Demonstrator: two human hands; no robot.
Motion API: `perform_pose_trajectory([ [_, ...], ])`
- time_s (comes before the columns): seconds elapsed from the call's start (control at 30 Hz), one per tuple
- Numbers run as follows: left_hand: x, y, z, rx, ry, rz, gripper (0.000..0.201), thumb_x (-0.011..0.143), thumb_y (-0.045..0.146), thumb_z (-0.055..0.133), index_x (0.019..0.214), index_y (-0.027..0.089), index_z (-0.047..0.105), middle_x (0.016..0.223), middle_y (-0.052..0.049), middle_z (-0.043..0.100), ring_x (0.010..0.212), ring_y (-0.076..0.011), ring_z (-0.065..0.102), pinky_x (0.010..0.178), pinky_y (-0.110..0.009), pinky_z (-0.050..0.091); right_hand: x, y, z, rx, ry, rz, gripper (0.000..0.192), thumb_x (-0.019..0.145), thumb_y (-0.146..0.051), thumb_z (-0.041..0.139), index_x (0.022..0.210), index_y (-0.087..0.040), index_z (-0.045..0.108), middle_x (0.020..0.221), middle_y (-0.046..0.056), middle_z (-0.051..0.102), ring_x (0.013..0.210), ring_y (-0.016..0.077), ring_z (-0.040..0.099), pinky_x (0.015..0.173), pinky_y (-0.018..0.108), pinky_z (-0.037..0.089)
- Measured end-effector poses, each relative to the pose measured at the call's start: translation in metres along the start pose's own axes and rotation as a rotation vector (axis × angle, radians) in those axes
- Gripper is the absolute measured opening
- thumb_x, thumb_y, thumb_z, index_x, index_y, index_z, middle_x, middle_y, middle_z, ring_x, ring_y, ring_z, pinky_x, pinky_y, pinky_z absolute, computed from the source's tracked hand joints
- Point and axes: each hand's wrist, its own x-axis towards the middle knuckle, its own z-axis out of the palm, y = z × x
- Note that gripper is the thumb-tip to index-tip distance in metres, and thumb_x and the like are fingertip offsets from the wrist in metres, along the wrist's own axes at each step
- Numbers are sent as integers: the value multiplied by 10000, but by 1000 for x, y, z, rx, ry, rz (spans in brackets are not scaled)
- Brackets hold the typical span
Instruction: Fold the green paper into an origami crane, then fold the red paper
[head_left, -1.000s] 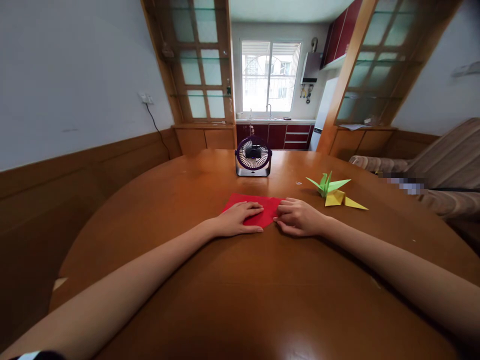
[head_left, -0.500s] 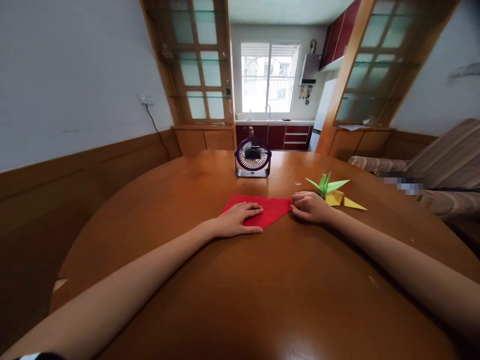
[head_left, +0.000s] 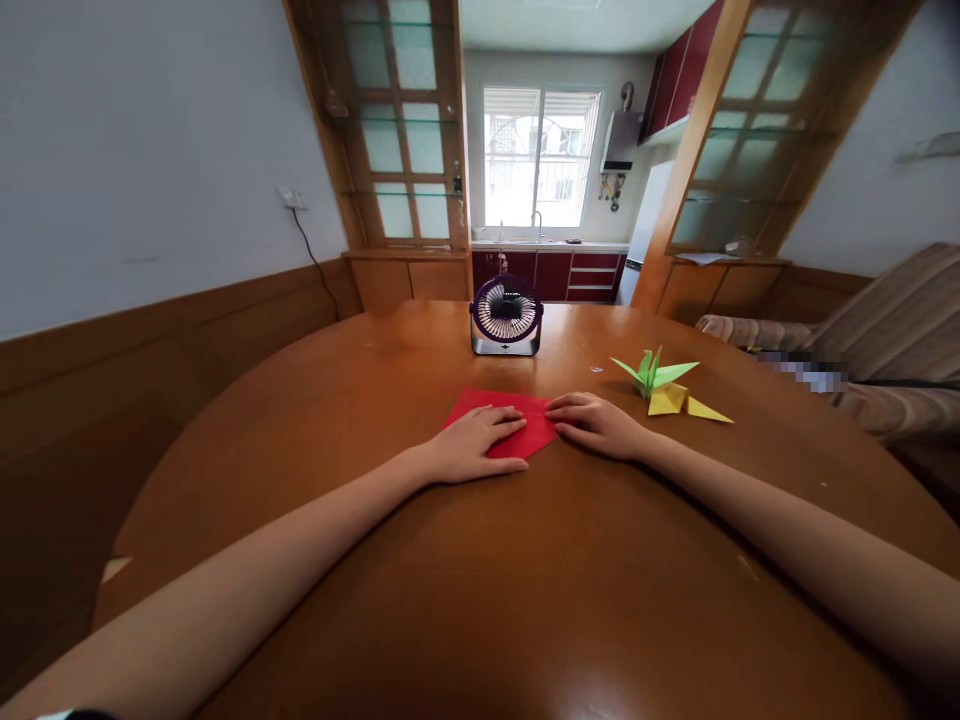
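beneath both hands (head_left: 474,446), red paper (head_left: 537,435)

A broad brown wooden table (head_left: 480,570) with a glossy top and a curved outer edge bears everything here, its surface catching light at the near side, with a pale patch at its left rim. Toward the far edge stands a round purple desk fan (head_left: 506,312) on a bracket base. Nearer, a sheet of red paper (head_left: 537,424) lies flat, partly covered. To its right sit a green origami crane (head_left: 651,378) and, just in front, a yellow folded-paper figure (head_left: 667,402)
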Motion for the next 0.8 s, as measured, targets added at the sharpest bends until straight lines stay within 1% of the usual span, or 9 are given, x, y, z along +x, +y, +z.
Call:
perform_pose_trajectory([
  [0.1, -2, 2, 0, 51, 91, 73, 555, 873, 572, 545, 1290, 207, 586, 1382, -118, 526, 1282, -285, 458, 1095, -439, 315, 0, 2, 2, -50, -51, -1, 288, 958, -297, 495, 1162, -204, 675, 1174, 119, 652, 1080, 224, 621, 955, 421, 487],
  [0.17, -3, 4, 0, 97, 148, 140, 413, 903, 487, 536, 1192, 214, 646, 1242, -98, 615, 1167, -254, 532, 1048, -410, 359, -1, 5, 3, -54, -57, 0, 294, 961, -305, 494, 1171, -198, 670, 1199, 123, 646, 1108, 226, 612, 979, 431, 473],
  [0.23, -4, 5, 0, 152, 178, 195, 315, 941, 386, 483, 1106, 205, 680, 1107, -87, 666, 1042, -225, 579, 987, -389, 395, -1, 6, 2, -44, -60, 0, 303, 964, -315, 491, 1181, -192, 663, 1222, 127, 640, 1133, 227, 603, 999, 436, 460],
  [0.3, -4, 5, -1, 211, 182, 237, 306, 963, 303, 420, 1056, 194, 691, 1038, -86, 684, 957, -207, 599, 925, -373, 417, -1, 6, 2, -33, -64, 0, 312, 968, -321, 486, 1185, -178, 658, 1221, 134, 645, 1145, 227, 598, 1004, 431, 457],
  [0.37, -5, 4, -1, 273, 163, 264, 311, 965, 255, 393, 1052, 189, 685, 1017, -88, 688, 917, -202, 607, 876, -359, 427, -1, 4, 1, -34, -60, -7, 312, 971, -325, 481, 1163, -163, 666, 1184, 138, 664, 1126, 224, 608, 990, 419, 463],
  [0.47, -5, 3, -3, 377, 138, 285, 315, 963, 216, 375, 1061, 187, 674, 984, -91, 688, 889, -199, 609, 832, -345, 429, 0, 0, -1, -61, -42, -28, 297, 975, -324, 473, 1104, -163, 686, 1088, 125, 700, 1033, 215, 639, 927, 398, 484],
  [0.53, -6, 2, -5, 444, 137, 299, 334, 973, 214, 352, 1049, 184, 675, 944, -91, 688, 850, -192, 607, 803, -339, 429, 0, -3, -3, -86, -28, -47, 291, 978, -319, 464, 1067, -163, 693, 1007, 115, 713, 947, 205, 648, 865, 379, 491],
  [0.63, -7, -1, -6, 506, 169, 303, 346, 983, 230, 343, 1022, 173, 682, 868, -83, 677, 775, -180, 596, 766, -333, 430, -1, -6, -5, -128, -13, -89, 287, 979, -310, 459, 1032, -157, 696, 885, 101, 710, 826, 189, 633, 787, 349, 477],
  [0.8, -8, -5, -4, 549, 231, 224, 339, 981, 301, 389, 991, 160, 697, 832, -75, 662, 771, -184, 603, 771, -329, 433, 1, -15, -3, -156, -16, -173, 293, 976, -293, 450, 1048, -139, 688, 780, 90, 681, 722, 181, 593, 727, 335, 453],
])
